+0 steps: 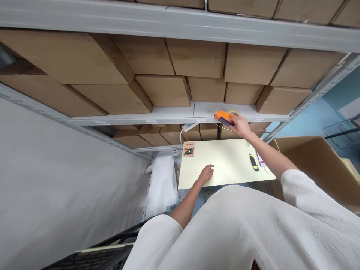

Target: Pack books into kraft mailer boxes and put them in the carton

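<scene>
My right hand reaches up to the grey shelf and grips an orange tape dispenser that rests at the shelf's front edge. My left hand lies on the pale yellow tabletop near its front edge, fingers loosely curled, holding nothing. A small colourful card lies at the table's far left corner. A black and yellow utility knife lies on the table's right side, just left of my right forearm.
Brown cardboard boxes fill the metal shelves above and behind the table. A large open carton stands at the right. White foam sheets hang left of the table. A black crate sits at lower left.
</scene>
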Demonstrator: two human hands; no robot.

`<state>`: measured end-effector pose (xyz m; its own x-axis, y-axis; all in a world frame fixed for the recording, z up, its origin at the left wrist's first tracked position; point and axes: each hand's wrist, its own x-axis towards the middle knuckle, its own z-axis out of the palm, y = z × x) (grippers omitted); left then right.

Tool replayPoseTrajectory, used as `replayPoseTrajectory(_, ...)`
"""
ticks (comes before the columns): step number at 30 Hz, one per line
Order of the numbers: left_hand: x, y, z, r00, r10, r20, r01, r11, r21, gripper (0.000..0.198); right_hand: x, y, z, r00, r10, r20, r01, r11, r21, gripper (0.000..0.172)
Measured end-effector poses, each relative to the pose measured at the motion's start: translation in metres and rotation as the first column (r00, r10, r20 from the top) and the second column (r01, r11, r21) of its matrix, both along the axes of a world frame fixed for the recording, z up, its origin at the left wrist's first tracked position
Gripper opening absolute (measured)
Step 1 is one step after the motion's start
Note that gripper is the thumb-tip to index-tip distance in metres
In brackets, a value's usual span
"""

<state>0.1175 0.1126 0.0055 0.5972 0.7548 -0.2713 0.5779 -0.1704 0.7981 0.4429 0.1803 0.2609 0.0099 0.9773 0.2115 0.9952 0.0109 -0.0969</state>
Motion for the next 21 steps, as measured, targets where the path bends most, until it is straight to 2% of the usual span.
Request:
replayPoseTrajectory(2,0.011,-0.001,0.000,1.000,-0.029,-0.009,0.029,1.000,0.004,0.038,-0.004,-0.031,-0.019,0.998,-0.044,-0.040,0.043,0.998,-0.036,0.027)
replayPoseTrajectory(5,0.025,-0.007,-0.002,0.996,-0.083,-0.028,0.083,0.997,-0.005,0.038,-0.010,-0.076,-0.061,0.976,-0.205,-0.071,0.190,0.966,-0.174,0.023)
replayPoseTrajectory(9,0.036,-0.019,-0.007,0.986,-0.153,-0.066,0.151,0.988,-0.026,0.039,-0.016,-0.129,-0.128,0.897,-0.436,-0.077,0.370,0.834,-0.409,0.021)
replayPoseTrajectory(12,0.037,-0.030,-0.012,0.978,-0.185,-0.101,0.180,0.982,-0.054,0.041,-0.014,-0.162,-0.176,0.851,-0.521,-0.074,0.415,0.750,-0.515,0.023)
replayPoseTrajectory(14,0.035,-0.035,-0.016,0.972,-0.202,-0.122,0.194,0.978,-0.075,0.041,-0.010,-0.179,-0.201,0.828,-0.557,-0.064,0.440,0.715,-0.543,0.026)
replayPoseTrajectory(17,0.030,-0.040,-0.019,0.963,-0.227,-0.147,0.213,0.972,-0.103,0.041,0.001,-0.193,-0.229,0.805,-0.591,-0.059,0.468,0.693,-0.548,0.030)
replayPoseTrajectory(21,0.028,-0.041,-0.021,0.959,-0.228,-0.171,0.211,0.971,-0.112,0.039,0.015,-0.199,-0.252,0.784,-0.614,-0.096,0.476,0.693,-0.541,0.032)
